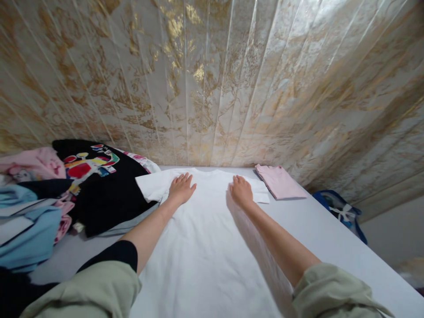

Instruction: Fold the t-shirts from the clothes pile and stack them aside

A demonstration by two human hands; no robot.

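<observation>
A white T-shirt (205, 238) lies spread flat on the white table (331, 238), its collar toward the wall. My left hand (181, 187) rests palm down on the shirt's left shoulder, fingers stretched out and together. My right hand (241, 191) presses on the right shoulder with its fingers bent downward, and nothing is seen in it. Both arms reach forward across the shirt, sleeves pushed up.
A pile of unfolded clothes sits at the left: a black printed shirt (102, 185), pink garments (33, 163) and light blue ones (29, 229). A folded pink garment (281, 182) lies at the back right. A blue bag (341, 212) stands beyond the table's right edge. The marbled wall (212, 79) is close behind.
</observation>
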